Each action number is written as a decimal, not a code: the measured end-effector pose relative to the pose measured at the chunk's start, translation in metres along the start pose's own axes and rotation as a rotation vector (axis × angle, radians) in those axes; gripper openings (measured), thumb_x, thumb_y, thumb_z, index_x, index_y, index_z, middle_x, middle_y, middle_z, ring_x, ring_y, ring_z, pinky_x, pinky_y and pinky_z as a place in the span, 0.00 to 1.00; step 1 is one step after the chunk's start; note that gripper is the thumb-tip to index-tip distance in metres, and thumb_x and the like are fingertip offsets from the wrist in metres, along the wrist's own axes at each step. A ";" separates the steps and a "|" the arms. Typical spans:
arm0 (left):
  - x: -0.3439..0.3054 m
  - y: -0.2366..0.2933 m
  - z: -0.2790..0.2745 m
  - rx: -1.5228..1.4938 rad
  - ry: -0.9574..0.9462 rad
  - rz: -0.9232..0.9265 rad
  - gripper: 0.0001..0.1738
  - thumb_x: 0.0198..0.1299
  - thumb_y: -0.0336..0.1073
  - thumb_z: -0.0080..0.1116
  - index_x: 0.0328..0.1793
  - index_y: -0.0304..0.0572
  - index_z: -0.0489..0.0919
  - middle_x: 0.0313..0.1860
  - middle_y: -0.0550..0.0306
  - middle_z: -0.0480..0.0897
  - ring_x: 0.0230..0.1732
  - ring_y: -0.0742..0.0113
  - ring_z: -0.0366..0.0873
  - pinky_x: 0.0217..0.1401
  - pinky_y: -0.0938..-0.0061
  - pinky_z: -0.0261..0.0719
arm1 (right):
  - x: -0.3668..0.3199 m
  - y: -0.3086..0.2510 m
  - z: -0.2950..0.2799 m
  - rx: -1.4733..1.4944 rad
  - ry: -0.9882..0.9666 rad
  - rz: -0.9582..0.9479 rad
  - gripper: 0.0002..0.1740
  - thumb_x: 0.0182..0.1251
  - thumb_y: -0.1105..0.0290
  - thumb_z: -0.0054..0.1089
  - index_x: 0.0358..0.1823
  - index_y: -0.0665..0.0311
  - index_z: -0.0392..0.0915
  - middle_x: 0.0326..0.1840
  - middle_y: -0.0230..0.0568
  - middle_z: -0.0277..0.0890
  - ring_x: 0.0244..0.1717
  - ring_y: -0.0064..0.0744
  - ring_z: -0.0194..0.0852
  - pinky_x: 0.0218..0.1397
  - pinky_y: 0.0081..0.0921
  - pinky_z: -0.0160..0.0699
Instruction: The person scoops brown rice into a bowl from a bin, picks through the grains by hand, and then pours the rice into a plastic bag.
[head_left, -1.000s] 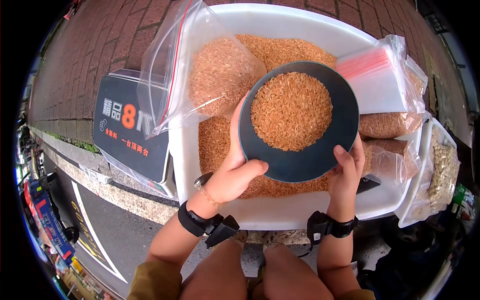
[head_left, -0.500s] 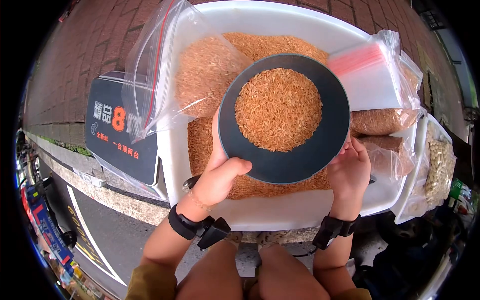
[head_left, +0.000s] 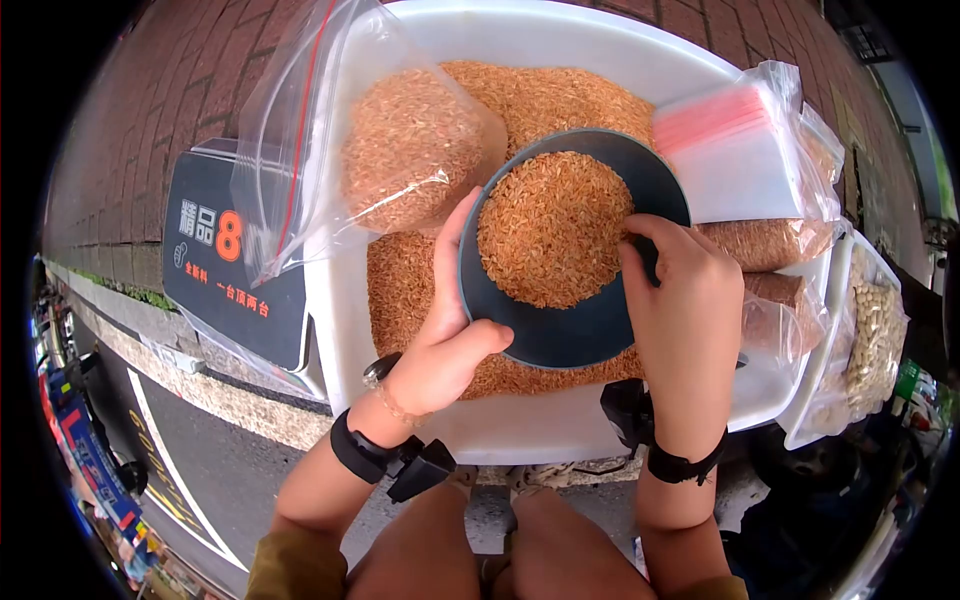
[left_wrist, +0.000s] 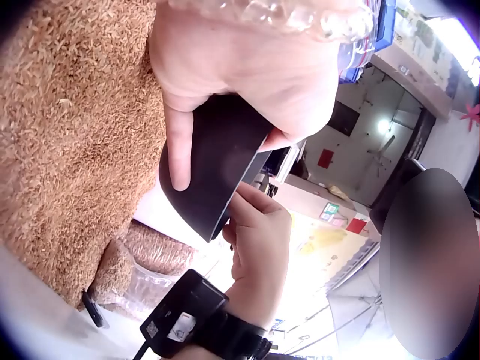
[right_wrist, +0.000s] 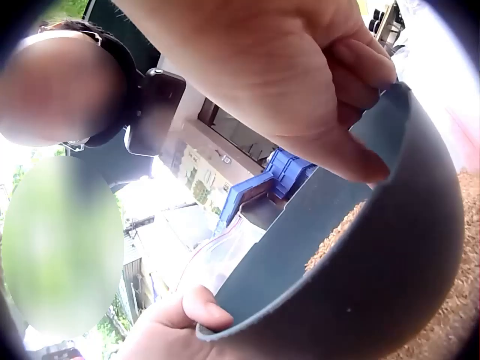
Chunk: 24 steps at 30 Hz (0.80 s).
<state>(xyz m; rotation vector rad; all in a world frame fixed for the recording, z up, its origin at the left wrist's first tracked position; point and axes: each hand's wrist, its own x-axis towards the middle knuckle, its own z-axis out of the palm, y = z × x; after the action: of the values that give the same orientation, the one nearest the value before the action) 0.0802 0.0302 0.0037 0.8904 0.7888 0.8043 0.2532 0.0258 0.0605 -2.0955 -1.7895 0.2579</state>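
Dark bowl (head_left: 560, 338), part-filled with loose grain (head_left: 555, 230); held up over a white tub (head_left: 560, 430), tilted in both wrist views. Right side of its inside covered by the right hand (head_left: 690, 310): fingers bent, forefinger and thumb tips at the edge of the loose grain; cannot tell whether anything is pinched. Left hand (head_left: 435, 370) grasping the bowl at its left, thumb over the rim, other fingers mostly out of sight underneath in the head view, one visible along the outer wall in the left wrist view. Beneath, a grain bed (head_left: 560, 95), middle hidden by the bowl. Small black item (head_left: 742, 361) near the right wrist, mostly hidden, not identifiable. To the left, a clear bag of grain (head_left: 420, 150), red-striped mouth overlapping a dark box (head_left: 205, 275) and part of its print. To the right, red-edged clear bags (head_left: 735, 140), partly covering filled bags (head_left: 765, 243); farther out, a bag of pale pieces (head_left: 877, 350), contents unclear. Beyond the tub, brick paving (head_left: 200, 80); outer edges of the head view lost in black.
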 end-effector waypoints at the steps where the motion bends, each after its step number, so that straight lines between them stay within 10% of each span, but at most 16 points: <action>1: 0.000 -0.001 0.000 -0.010 -0.010 0.012 0.52 0.37 0.20 0.42 0.72 0.46 0.34 0.69 0.52 0.45 0.70 0.63 0.43 0.69 0.70 0.42 | 0.001 0.000 0.003 0.000 -0.002 -0.004 0.04 0.52 0.77 0.54 0.30 0.68 0.75 0.24 0.49 0.72 0.26 0.50 0.73 0.28 0.38 0.71; 24: 0.002 -0.007 -0.002 -0.063 -0.064 0.091 0.51 0.40 0.20 0.42 0.71 0.46 0.33 0.69 0.49 0.43 0.70 0.62 0.41 0.70 0.70 0.40 | 0.007 0.003 0.024 -0.260 0.097 -0.078 0.04 0.50 0.69 0.58 0.26 0.59 0.78 0.23 0.36 0.74 0.22 0.40 0.74 0.24 0.30 0.71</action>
<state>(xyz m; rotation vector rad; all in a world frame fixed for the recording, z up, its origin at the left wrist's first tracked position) 0.0810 0.0296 -0.0039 0.8964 0.6672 0.8716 0.2486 0.0365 0.0375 -2.1604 -1.9287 -0.1020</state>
